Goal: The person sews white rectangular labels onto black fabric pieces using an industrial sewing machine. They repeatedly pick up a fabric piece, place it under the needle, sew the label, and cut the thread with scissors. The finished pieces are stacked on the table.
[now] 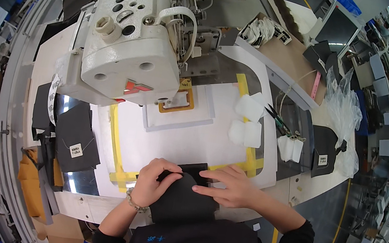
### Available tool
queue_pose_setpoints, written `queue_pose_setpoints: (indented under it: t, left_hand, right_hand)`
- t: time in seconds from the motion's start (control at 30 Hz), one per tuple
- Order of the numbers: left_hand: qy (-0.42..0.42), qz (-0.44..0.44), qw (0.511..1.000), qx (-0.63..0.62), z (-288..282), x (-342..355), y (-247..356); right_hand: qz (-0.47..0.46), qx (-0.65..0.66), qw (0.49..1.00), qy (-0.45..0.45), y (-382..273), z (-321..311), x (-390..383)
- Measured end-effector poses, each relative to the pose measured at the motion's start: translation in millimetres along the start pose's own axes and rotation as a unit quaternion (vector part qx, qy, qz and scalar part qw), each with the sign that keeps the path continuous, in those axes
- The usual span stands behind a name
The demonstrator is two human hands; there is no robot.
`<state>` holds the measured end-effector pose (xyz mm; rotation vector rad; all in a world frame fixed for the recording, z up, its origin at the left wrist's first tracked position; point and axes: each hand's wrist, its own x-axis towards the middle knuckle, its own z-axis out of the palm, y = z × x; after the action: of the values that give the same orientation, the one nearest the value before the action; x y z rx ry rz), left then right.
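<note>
My left hand (pixel 151 186) pinches the upper edge of a dark grey fabric piece (pixel 184 204) close to my body, thumb and fingertips together. My right hand (pixel 227 188) lies on the same piece with index finger and another digit stretched out and apart, near a black strip (pixel 195 166) along its top. Just beyond my hands is a white work plate (pixel 130 144) bordered with yellow tape, carrying a small orange frame (pixel 190 101) beneath the head of a white sewing machine (pixel 128 60).
Stacks of dark pieces with pale labels (pixel 71 127) (pixel 323 142) lie left and right. White pads (pixel 246 132), scissors (pixel 276 119), a clear plastic bag (pixel 344 109) and a monitor (pixel 336 29) are at the right. Other workstations line the edges.
</note>
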<state>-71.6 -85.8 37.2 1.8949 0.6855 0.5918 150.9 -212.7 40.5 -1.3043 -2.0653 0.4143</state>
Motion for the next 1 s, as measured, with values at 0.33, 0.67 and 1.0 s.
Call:
queue_pose_setpoints:
  t: [0.33, 0.67, 1.0]
  left_hand:
    - [0.024, 0.193, 0.978, 0.069, -15.3, 34.0, 23.8]
    - [-0.120, 0.239, 0.940, 0.214, 28.2, 57.5, 37.7]
    - [-0.046, 0.438, 0.820, 0.365, 28.6, 79.8, -16.4]
  right_hand:
    - [0.036, 0.075, 0.996, -0.026, -10.6, 13.5, 3.3]
    - [0.368, 0.363, 0.828, 0.216, 19.3, -21.0, 0.8]
    - [0.364, 0.448, 0.784, 0.228, 42.5, -25.2, -9.3]
